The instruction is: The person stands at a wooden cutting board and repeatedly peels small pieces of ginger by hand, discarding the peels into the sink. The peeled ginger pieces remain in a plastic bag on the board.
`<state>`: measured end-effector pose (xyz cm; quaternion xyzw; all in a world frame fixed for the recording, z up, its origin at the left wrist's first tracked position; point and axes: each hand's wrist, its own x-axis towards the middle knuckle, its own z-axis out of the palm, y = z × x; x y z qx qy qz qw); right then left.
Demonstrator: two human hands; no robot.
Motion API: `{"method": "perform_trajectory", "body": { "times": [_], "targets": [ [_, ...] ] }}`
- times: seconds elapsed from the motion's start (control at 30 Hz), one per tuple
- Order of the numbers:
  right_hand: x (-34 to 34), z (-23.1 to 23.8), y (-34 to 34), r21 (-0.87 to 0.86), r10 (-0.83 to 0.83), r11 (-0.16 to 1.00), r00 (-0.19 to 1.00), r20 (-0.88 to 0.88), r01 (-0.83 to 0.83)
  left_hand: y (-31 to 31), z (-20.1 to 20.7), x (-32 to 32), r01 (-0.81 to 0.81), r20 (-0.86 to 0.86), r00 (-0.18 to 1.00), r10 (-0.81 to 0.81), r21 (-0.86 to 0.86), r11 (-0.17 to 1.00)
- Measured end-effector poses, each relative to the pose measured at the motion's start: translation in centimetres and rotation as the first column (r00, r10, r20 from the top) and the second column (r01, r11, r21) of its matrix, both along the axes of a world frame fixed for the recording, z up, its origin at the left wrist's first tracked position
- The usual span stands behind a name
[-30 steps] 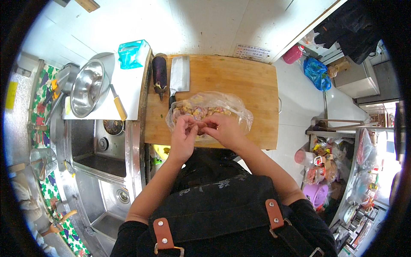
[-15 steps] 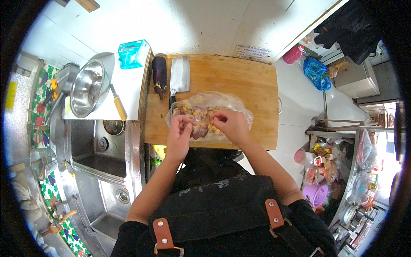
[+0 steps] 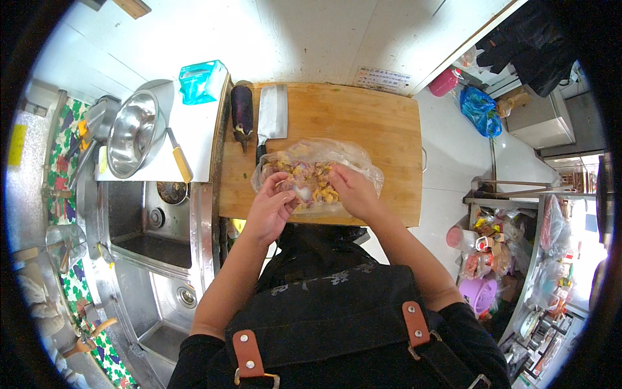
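A clear plastic bag (image 3: 363, 162) lies spread on the wooden board, and on it sits a heap of raw, reddish-purple meat pieces with yellow fat (image 3: 324, 188), which look like gizzards. Over the left part of the heap, my left hand (image 3: 272, 204) is closed on a meat piece with a whitish, shiny side (image 3: 302, 193). Just right of it, my right hand (image 3: 353, 191) has its fingertips pinched together at the upper edge of the yellow bits; what they grip is too small to tell.
Behind the bag, a cleaver (image 3: 273, 111) and an eggplant (image 3: 241, 109) lie on the wooden board (image 3: 350, 113). To the left are a steel bowl (image 3: 135, 133), a yellow-handled knife (image 3: 180, 159), a blue packet (image 3: 201, 82) and a double steel sink (image 3: 155, 243). Shelves with bagged goods stand right.
My left hand has tilted and now shows the piece's whitish side. My right hand has moved slightly right and up, away from the left, uncovering more yellow bits.
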<state>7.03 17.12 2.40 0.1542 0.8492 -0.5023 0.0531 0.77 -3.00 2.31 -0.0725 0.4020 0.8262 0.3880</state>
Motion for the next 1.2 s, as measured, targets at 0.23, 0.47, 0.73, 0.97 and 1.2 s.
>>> {"method": "perform_trajectory", "body": {
  "times": [0.23, 0.47, 0.73, 0.97, 1.2],
  "targets": [
    [-1.1, 1.4, -1.4, -0.097, 0.271, 0.955, 0.959, -0.085, -0.279, 0.1, 0.3, 0.0, 0.133, -0.091, 0.986, -0.141, -0.089, 0.987],
    [-2.0, -0.1, -2.1, 0.068, 0.274, 0.961, 0.949, -0.158, -0.267, -4.6, 2.2, 0.1, 0.046, -0.278, 0.943, -0.183, -0.435, 0.899],
    [-1.4, -3.2, 0.8, 0.450, 0.312, 0.839, 0.948, 0.062, -0.306, -26.3, 4.0, 2.8, -0.613, -0.622, 0.769, 0.145, -0.655, 0.441],
    [-2.3, -1.4, -0.4, 0.459, 0.309, 0.795, 0.916, 0.256, -0.397, -41.8, -6.1, 9.3, -0.344, -0.318, 0.925, 0.206, -0.933, 0.106],
    [-1.8, -1.7, 0.8, 0.475, 0.181, 0.825, 0.940, 0.290, -0.306, -32.6, -2.5, 5.2, -0.707, -0.652, 0.708, -0.272, -0.649, -0.282]
  ]
}}
